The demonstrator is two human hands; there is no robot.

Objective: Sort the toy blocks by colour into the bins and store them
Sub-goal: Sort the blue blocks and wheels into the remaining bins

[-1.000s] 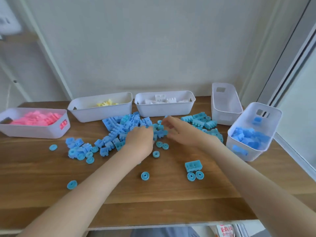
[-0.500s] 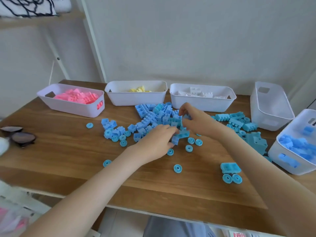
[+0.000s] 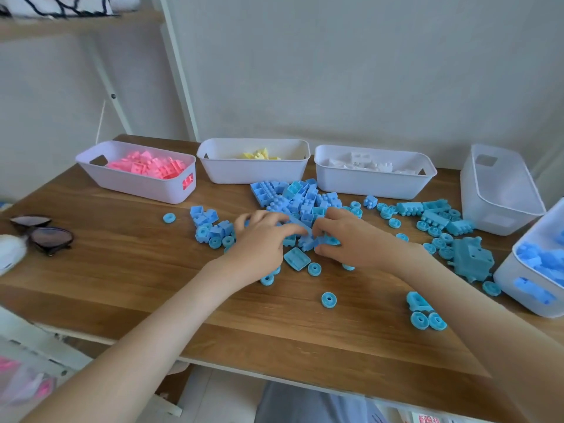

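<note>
A pile of blue blocks (image 3: 297, 198) lies mid-table, with blue wheels and teal pieces scattered to its right. My left hand (image 3: 262, 242) and my right hand (image 3: 351, 239) rest on the pile's near edge, fingers curled around small blue blocks between them. Along the back stand white bins: one with pink blocks (image 3: 137, 170), one with yellow blocks (image 3: 253, 161), one with white blocks (image 3: 372, 172), and an empty bin (image 3: 500, 193). A bin with blue blocks (image 3: 537, 270) sits at the right edge.
Sunglasses (image 3: 42, 232) lie at the table's left edge beside a white object (image 3: 9, 251). A large teal piece (image 3: 473, 259) sits near the blue bin. A white shelf frame (image 3: 174, 68) rises behind the pink bin. The wooden table (image 3: 122, 270) ends close to me.
The view has swung left, bringing the pink bin and sunglasses into sight. Both hands have drawn closer together over the near edge of the blue pile, gathering blocks.
</note>
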